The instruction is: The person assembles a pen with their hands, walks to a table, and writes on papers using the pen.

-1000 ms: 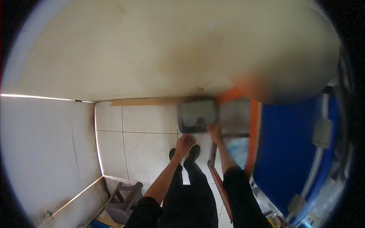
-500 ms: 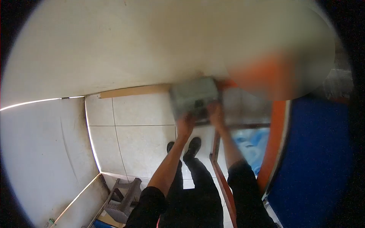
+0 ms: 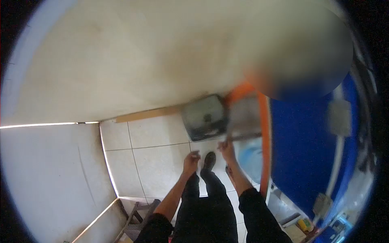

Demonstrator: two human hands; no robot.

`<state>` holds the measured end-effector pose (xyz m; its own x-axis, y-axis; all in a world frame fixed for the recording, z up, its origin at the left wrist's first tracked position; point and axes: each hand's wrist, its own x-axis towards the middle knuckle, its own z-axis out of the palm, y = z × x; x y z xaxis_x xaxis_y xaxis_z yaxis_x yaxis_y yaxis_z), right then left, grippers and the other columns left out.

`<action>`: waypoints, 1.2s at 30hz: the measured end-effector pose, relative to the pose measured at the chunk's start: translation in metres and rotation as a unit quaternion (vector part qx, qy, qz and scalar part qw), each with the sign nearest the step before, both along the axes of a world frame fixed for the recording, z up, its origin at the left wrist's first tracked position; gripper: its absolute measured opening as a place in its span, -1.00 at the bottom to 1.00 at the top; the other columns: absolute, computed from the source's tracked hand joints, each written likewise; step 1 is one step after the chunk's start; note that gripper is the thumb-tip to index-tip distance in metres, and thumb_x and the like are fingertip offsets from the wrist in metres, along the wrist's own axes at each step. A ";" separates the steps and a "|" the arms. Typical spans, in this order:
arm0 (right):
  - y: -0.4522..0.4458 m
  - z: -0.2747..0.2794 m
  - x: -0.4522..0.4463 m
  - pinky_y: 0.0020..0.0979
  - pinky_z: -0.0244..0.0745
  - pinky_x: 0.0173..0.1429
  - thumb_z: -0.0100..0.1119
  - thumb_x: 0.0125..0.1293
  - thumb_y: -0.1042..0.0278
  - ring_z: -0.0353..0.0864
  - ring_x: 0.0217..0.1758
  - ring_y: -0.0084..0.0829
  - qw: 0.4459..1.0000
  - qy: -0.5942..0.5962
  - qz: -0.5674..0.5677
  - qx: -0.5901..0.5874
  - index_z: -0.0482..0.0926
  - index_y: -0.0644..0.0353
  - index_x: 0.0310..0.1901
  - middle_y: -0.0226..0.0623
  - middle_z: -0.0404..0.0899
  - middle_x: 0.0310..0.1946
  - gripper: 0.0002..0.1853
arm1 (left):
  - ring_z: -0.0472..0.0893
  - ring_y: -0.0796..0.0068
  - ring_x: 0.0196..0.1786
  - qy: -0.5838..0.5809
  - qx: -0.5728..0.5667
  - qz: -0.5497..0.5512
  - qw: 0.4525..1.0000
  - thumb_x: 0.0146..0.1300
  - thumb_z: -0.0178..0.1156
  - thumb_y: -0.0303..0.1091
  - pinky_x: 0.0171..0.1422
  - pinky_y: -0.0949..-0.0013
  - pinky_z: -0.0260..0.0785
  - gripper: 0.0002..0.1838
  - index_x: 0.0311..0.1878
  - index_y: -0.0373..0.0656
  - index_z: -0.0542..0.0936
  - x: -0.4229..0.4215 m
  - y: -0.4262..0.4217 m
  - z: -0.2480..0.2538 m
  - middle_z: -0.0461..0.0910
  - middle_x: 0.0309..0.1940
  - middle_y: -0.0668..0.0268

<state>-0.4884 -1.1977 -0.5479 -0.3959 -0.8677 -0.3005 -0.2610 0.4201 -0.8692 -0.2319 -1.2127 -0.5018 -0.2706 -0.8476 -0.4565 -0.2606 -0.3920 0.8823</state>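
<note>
While right hand (image 3: 227, 150) blurs, stool (image 3: 149, 211) cut off

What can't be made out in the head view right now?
All in the head view:
- Left hand: whatever is at its fingertips is too small and blurred to identify.
- Right hand: blur hides whether it holds anything.
- Grey box: blur obscures its dark spot.
- Pale rounded shape, upper right: too blurred to name.
- Stool: cut off by the bottom edge.

A gray, boxy thing (image 3: 202, 110) with round corners, a dark rim and a small dark spot sits a bit slanted beside the orange frame (image 3: 265, 137).
</note>
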 end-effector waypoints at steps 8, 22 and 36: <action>0.092 0.352 0.094 -0.44 0.61 -0.12 0.52 0.38 0.44 0.71 -0.23 -0.50 0.985 -0.145 -0.075 -0.056 0.53 0.30 -0.34 -0.28 0.76 -0.28 -0.72 | 0.70 0.49 0.11 0.153 0.058 -0.045 0.985 0.53 0.35 -0.43 0.26 0.36 0.54 -0.65 0.29 -0.29 0.59 0.009 0.061 0.287 0.70 0.13 0.26; 0.197 0.634 0.128 -0.31 0.77 0.00 0.48 0.36 0.65 0.84 -0.04 -0.41 0.955 -0.168 0.190 -0.151 0.22 0.10 -0.46 -0.01 0.83 -0.12 -0.48 | 0.71 0.38 0.16 0.278 -0.263 0.063 0.922 0.40 0.33 -0.73 0.30 0.29 0.65 -0.64 0.22 -0.30 0.61 0.061 0.206 0.511 0.63 0.13 0.19; 0.353 0.609 0.325 -0.38 0.56 -0.29 0.64 0.11 0.64 0.57 -0.39 -0.63 0.660 -0.040 0.748 -0.054 0.26 0.06 -0.57 -0.36 0.72 -0.43 -0.43 | 0.70 0.43 -0.04 -0.046 -0.306 0.349 0.885 0.29 0.55 -0.42 0.02 0.27 0.63 -0.66 0.12 -0.13 0.77 0.200 0.581 0.568 0.69 -0.14 0.30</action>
